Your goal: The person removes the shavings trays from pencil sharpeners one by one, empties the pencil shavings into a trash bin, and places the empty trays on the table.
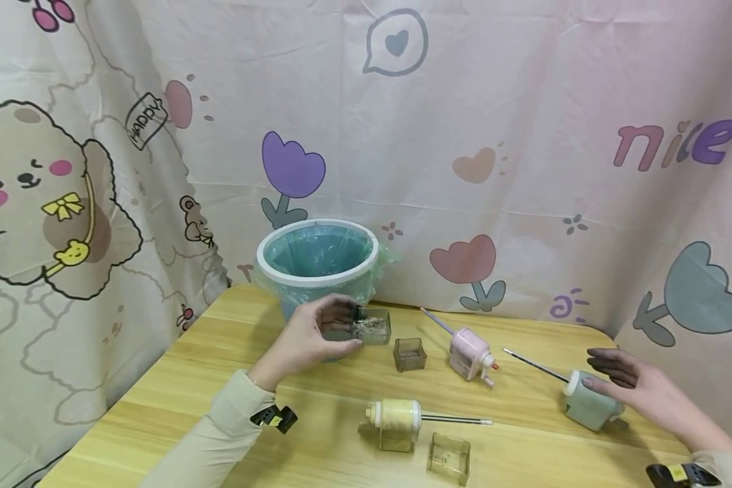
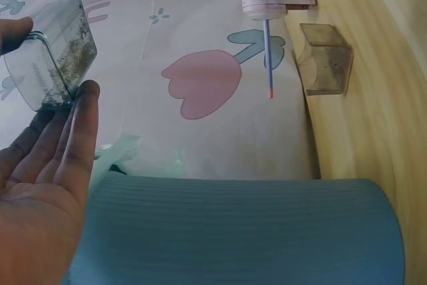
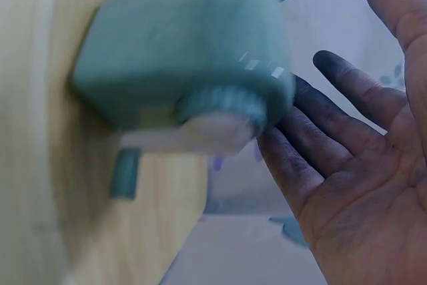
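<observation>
My left hand [image 1: 305, 340] pinches a clear shavings drawer [image 1: 375, 328] between thumb and fingers, in front of the bin. Dark and pale pencil shavings lie inside the drawer [image 2: 57, 61] in the left wrist view. My right hand [image 1: 640, 385] is beside a green crank pencil sharpener [image 1: 590, 405], which has a dark pencil [image 1: 535, 366] sticking out of it. In the right wrist view, the fingers [image 3: 333, 131] are extended, darkly smudged, and close to the blurred sharpener [image 3: 180, 51]; whether they touch it is unclear.
A blue bin [image 1: 318, 280] with a white rim and green liner stands at the back left. A pink sharpener [image 1: 468, 352], a yellow sharpener [image 1: 396, 421] with a pencil, and two loose drawers [image 1: 410, 364] lie on the wooden table [image 1: 219, 400]. Behind hangs a printed curtain [image 1: 372, 135].
</observation>
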`<state>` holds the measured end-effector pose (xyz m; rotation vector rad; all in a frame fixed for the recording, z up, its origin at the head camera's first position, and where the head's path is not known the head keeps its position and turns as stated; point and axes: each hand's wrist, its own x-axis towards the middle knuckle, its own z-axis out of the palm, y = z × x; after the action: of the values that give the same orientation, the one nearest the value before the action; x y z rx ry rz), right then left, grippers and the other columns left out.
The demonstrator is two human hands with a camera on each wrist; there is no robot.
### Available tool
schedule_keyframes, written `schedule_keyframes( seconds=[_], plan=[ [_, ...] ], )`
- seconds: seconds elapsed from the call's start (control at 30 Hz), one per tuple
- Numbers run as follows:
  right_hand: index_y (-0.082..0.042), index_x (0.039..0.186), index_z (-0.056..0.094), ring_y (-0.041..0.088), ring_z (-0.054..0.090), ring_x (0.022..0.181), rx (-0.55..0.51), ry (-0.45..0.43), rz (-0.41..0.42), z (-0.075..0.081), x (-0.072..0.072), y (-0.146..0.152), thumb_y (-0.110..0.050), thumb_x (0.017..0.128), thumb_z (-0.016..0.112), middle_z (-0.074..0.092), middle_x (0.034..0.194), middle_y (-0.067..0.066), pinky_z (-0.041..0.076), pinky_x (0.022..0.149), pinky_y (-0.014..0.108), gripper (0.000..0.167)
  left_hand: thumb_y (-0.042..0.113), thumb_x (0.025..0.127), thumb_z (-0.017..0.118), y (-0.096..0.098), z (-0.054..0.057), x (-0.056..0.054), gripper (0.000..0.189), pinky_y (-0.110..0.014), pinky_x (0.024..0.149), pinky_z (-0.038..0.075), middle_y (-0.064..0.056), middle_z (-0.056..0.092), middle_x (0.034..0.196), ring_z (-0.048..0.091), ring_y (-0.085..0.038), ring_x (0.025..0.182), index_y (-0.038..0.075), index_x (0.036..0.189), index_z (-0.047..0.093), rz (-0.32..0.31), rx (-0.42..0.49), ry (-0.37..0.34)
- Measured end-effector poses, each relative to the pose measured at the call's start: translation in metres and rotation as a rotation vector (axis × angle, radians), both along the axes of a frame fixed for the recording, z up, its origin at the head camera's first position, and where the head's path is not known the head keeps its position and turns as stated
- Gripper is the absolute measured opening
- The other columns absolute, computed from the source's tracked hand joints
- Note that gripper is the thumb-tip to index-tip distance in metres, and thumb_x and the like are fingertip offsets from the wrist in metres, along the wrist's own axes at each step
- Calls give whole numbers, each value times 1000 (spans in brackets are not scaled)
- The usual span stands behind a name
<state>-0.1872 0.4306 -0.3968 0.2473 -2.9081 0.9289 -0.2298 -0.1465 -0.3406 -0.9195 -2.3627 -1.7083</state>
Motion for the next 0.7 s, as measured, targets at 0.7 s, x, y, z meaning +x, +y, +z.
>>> schedule_keyframes(
  seconds=[0.7],
  plan=[
    [-3, 148, 58, -10, 66, 111, 14, 90, 145, 56, -33, -80, -36, 105, 70, 70, 140, 21, 56, 90, 16, 56, 8, 82, 91, -22, 32, 4, 63, -33, 101, 62, -18, 74, 128, 76, -27, 112, 4, 139, 63, 70, -22, 52]
  ],
)
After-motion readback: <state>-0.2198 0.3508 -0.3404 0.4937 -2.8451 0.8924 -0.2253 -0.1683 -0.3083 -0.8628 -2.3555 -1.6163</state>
